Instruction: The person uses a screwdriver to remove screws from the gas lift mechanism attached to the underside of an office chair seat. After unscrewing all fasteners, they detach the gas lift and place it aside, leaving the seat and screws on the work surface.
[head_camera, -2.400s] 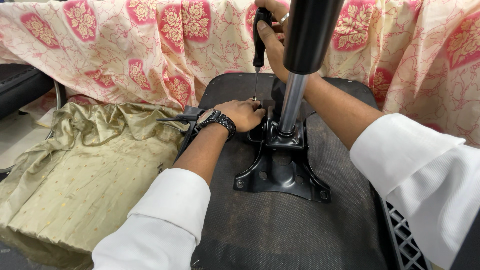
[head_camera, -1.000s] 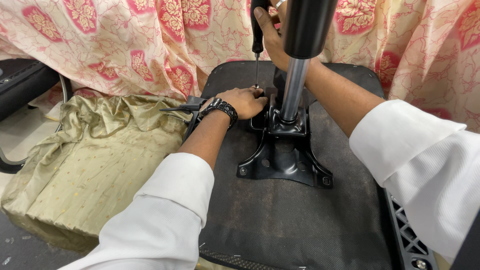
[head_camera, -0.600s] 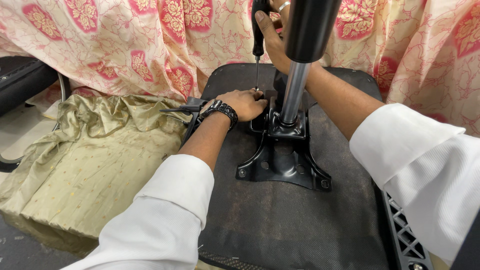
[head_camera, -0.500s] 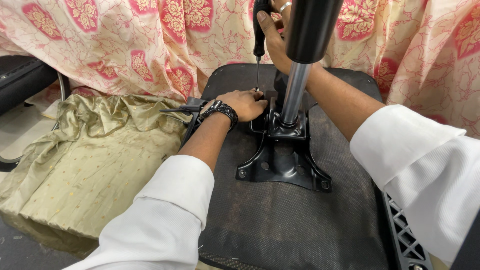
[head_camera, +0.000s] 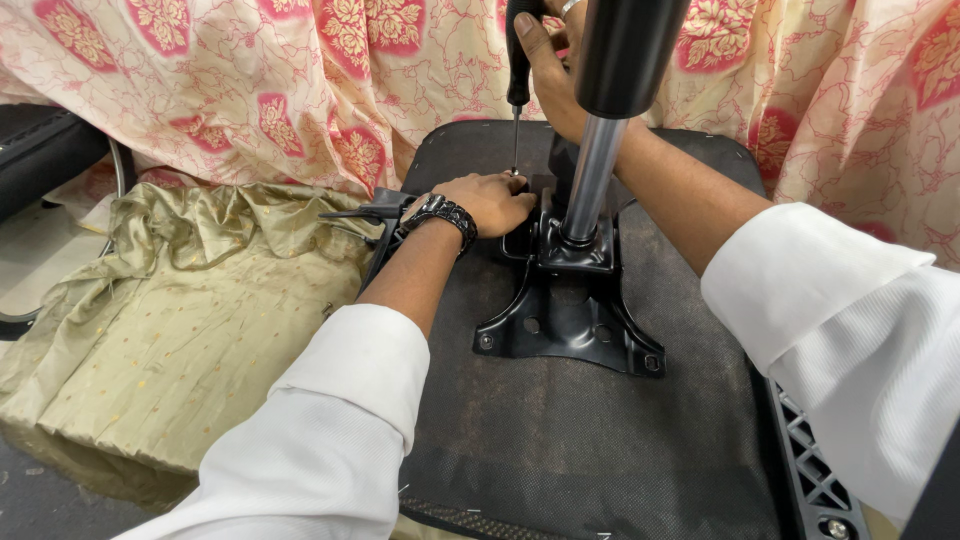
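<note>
- I see the screwdriver (head_camera: 517, 70) standing nearly upright, its tip down at the far left corner of the black mounting plate (head_camera: 570, 325) on the upturned seat base (head_camera: 560, 440).
- My right hand (head_camera: 545, 60) is clenched on its handle from above.
- My left hand (head_camera: 492, 200) lies curled right beside the tip, fingers pinched there; whether it grips anything, I can't tell.
- The gas-lift column (head_camera: 600, 140) rises just right of the shaft, crowding my right wrist.
- Floral cloth (head_camera: 300, 80) hangs behind, olive fabric (head_camera: 180, 320) lies left.

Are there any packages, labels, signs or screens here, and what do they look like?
None show: no package, label, sign or screen.
The nearest thing to one is the dark wristwatch on the left arm; its face cannot be made out.
</note>
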